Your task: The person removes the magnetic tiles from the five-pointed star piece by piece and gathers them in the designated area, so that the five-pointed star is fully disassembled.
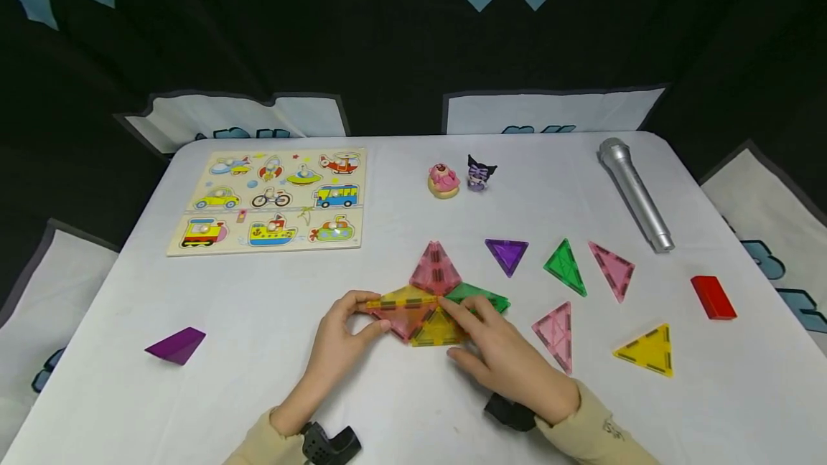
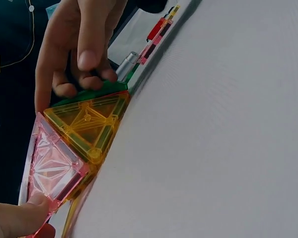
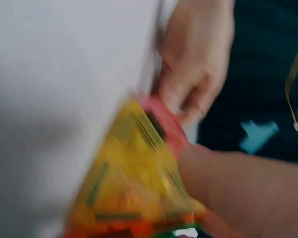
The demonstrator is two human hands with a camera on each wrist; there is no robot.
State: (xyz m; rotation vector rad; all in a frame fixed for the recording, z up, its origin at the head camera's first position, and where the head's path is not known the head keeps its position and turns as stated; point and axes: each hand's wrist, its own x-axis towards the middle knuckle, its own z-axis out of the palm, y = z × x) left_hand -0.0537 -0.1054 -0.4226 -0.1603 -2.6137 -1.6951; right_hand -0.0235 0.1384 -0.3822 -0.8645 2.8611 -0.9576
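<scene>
From the head view, you have a cluster of magnetic tiles (image 1: pixel 429 303) lying near the middle of the white table (image 1: pixel 400 407), with pink, yellow and green triangles joined edge to edge. Your left hand (image 1: pixel 339 339) pinches the cluster's left corner, thumb and fingers closed on the yellow and pink tiles, likely to steady it. Your right hand (image 1: pixel 507 357) lies over the right side, fingers fairly straight, pressing on the green tile (image 1: pixel 481 298). Loose triangles lie well apart to the right.

In the left wrist view, a fingertip (image 2: pixel 25 215) presses the near corner of the pink tile (image 2: pixel 52 166), which is tilted up beside the yellow tile (image 2: pixel 87 124); the other hand's fingers (image 2: pixel 89 49) rest on the green edge beyond.

The right wrist view is blurred: the yellow tile (image 3: pixel 134 193) sits just under your thumb (image 3: pixel 223 188), with the left hand (image 3: pixel 196 64) gripping the far end.
</scene>
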